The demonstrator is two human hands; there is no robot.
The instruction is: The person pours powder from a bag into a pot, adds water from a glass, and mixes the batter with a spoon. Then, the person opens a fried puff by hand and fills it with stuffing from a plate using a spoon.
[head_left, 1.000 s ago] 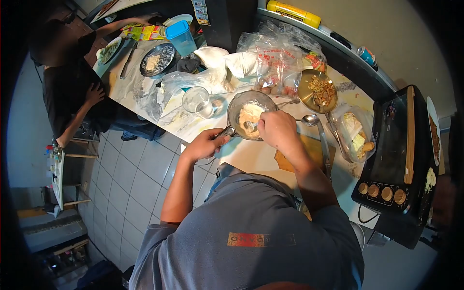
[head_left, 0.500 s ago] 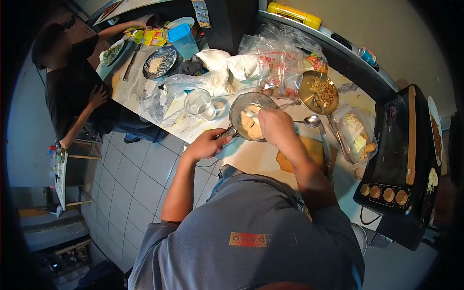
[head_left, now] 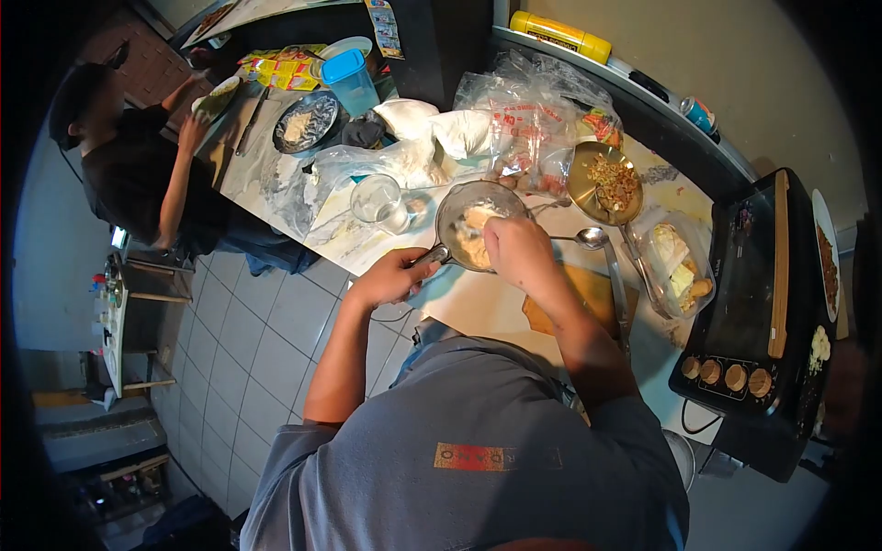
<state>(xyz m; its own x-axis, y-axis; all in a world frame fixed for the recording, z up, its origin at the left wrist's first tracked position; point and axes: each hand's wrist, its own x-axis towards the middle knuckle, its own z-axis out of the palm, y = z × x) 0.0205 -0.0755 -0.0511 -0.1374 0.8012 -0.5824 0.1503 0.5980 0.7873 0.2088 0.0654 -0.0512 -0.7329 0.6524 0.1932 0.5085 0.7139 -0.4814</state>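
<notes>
In the head view, a small grey saucepan (head_left: 452, 213) rests near the front edge of the counter, with lumpy beige dough (head_left: 472, 250) inside. My left hand (head_left: 393, 278) is closed around its handle, thumb on top. Over the pan's right side, my right hand (head_left: 516, 250) is closed, fingers pointing down toward the dough. What it grips is mostly hidden; a pale streak shows beside the fingertips. A metal spoon (head_left: 591, 238) lies just right of this hand, and a clear plastic cup (head_left: 377, 199) stands left of the pan.
Right of me are a frying pan with chopped food (head_left: 611, 188), a clear food container (head_left: 675, 262), a knife (head_left: 617, 285), a wooden board (head_left: 574, 298) and a toaster oven (head_left: 740, 294). Plastic bags (head_left: 533, 138) lie behind. A co-worker (head_left: 138, 174) stands at left.
My right hand has shifted slightly left and down over the pan, and the dough's shape has changed. The co-worker has drawn back the outstretched arm and now holds up the plate of green food.
</notes>
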